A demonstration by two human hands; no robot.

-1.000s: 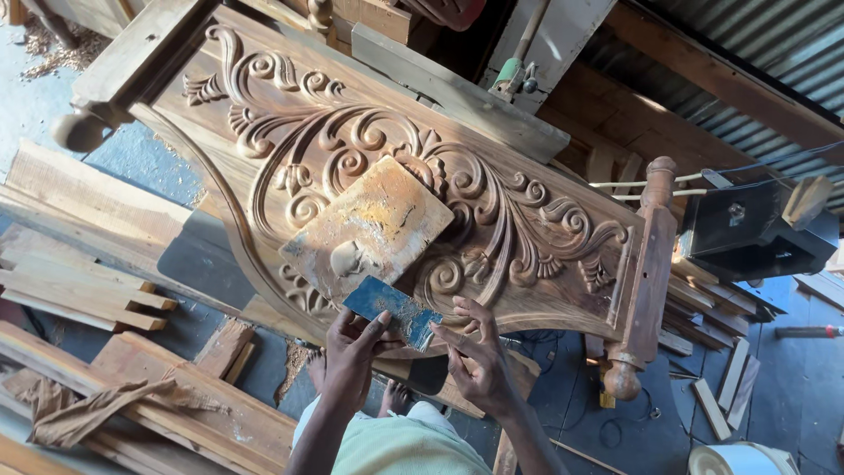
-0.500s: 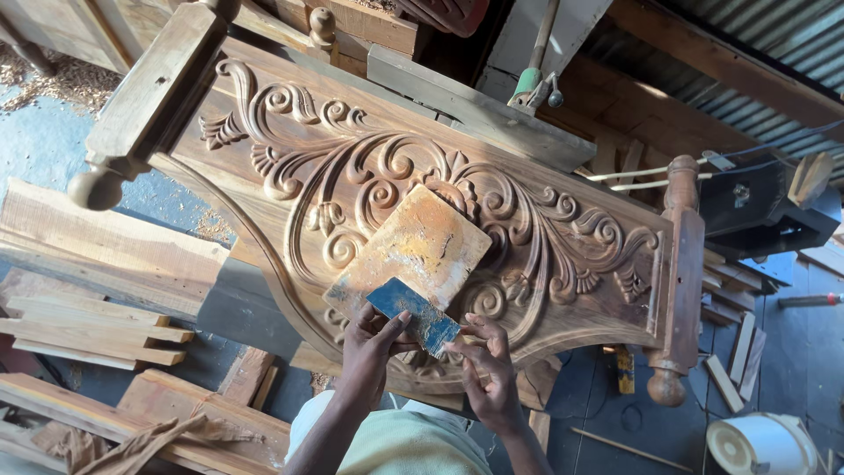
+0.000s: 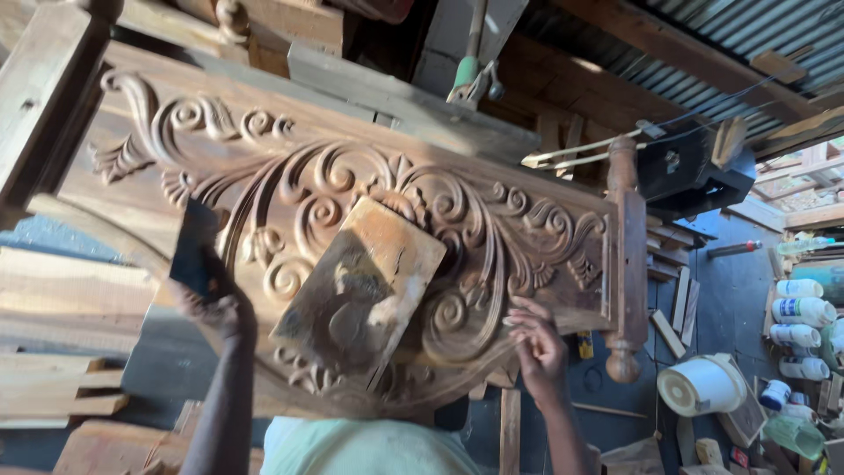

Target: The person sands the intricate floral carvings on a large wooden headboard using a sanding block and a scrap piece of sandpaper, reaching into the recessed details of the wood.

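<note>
Your left hand (image 3: pixel 211 308) has swung the blue sandpaper (image 3: pixel 193 251) out to the carved headboard's (image 3: pixel 352 220) left edge; your right hand (image 3: pixel 536 347), fingers loosely open, touches its lower edge. That flat board (image 3: pixel 360 295) resting mid-panel could slip if you jolt the carving

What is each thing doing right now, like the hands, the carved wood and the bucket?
Left hand: raised, gripping a dark sheet.
Right hand: fingers touching the carving's lower edge.
Carved wooden panel: bare, propped up at a tilt.
Flat board: lying on the carving, smeared.
White bucket: tipped on its side.
</note>
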